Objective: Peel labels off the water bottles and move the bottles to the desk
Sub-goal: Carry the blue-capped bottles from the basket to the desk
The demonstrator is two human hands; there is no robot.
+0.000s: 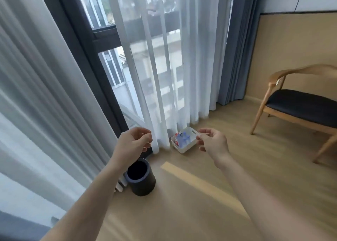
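Bottles [183,140] in white basket [184,149], red labels [177,135] illegible.

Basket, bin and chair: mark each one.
Basket [188,147]: head view, front wall.
Bin [144,188]: head view, outer wall.
Chair [300,106]: head view, black seat.

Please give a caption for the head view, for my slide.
Left hand and right hand held out toward a basket of bottles by the curtain.
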